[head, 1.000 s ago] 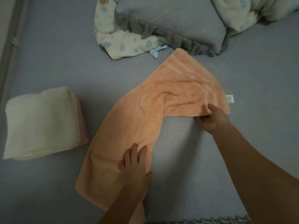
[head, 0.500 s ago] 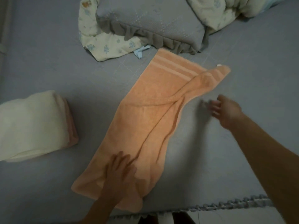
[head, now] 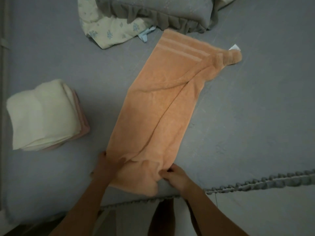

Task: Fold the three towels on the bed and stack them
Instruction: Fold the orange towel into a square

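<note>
1. One towel is left to fold: the orange towel (head: 158,106) lies lengthwise on the bed (head: 255,116), its near end at the bed's edge and its striped far end close to the grey pillow (head: 153,11). It looks folded once along its length, but loosely; a diagonal ridge runs down its middle and the far right corner is bunched beside a white label (head: 234,47).
2. The left hand (head: 104,166) grips the near left edge, its fingers tucked under the cloth and its thumb on top. The right hand (head: 175,176) pinches the near right side with curled fingers.
3. Judging from this, the step in hand is squaring the near end before the next fold. Pull both corners evenly toward the bed's edge so the ridge flattens.
4. Line up the long edges first; a skewed half-fold will likely give a crooked bundle.
5. Smooth the bunched far corner too, or it may lump inside the fold.
6. Carry the near end to the striped end, keeping both corners level.
7. To the left, well apart, the cream towel (head: 42,114) sits folded on a pink towel (head: 83,123); the finished orange one should go on top, matched to that footprint.
8. A floral quilt (head: 109,33) lies beyond, near the pillow.
</note>
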Demonstrator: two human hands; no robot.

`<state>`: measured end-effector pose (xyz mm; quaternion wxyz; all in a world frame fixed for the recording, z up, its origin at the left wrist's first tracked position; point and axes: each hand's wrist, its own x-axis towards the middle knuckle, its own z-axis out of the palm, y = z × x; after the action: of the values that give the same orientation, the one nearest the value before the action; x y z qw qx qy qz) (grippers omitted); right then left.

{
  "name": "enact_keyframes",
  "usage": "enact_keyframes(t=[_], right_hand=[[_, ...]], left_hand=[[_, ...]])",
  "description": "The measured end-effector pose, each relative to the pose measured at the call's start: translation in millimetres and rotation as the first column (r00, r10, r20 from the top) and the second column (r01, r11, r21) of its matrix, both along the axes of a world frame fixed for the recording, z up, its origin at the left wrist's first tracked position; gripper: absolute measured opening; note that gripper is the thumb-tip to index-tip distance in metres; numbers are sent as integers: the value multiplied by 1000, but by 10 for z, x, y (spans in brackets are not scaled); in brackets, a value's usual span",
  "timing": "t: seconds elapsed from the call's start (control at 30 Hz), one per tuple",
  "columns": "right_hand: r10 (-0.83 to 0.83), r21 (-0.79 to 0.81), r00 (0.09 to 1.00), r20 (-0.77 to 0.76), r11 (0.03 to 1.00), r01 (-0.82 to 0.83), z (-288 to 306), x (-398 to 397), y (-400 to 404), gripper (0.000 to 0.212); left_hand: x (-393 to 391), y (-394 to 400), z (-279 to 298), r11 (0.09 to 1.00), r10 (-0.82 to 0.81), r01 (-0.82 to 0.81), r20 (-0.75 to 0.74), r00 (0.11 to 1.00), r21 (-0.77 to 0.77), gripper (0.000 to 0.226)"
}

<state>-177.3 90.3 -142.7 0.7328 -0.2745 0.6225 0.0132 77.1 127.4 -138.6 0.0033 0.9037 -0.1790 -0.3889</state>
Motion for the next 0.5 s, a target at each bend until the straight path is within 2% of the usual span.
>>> enact_keyframes(t=[0.07, 0.13, 0.23, 0.3, 0.4, 0.5], right_hand=[[-22, -58, 999, -41, 998, 20, 0, -30, 64, 16], [-167, -83, 982, -92, 984, 159, 52, -107, 116, 11], [-502, -122, 865, -22, 860, 496, 199, -372, 88, 17], [-592, -161, 806, 20, 793, 587, 301, -629, 26, 17], [-515, -284, 857, -35, 827, 485, 408, -1009, 46, 13], [-254, -279, 935, -249, 943, 181, 379, -1264, 308, 12]], left_hand=[[21, 22, 79, 999, -6, 1, -116, 993, -47, 75], [-1, 131, 207, 997, -23, 8, -186, 982, -81, 66], [-87, 359, 377, 981, -21, -11, -162, 987, -191, 46], [-150, 498, 437, 965, -7, -34, -154, 988, -261, 40], [-332, 702, 468, 949, 4, -54, -158, 987, -311, 46], [-597, 990, 382, 976, 32, -82, -238, 971, -202, 43]])
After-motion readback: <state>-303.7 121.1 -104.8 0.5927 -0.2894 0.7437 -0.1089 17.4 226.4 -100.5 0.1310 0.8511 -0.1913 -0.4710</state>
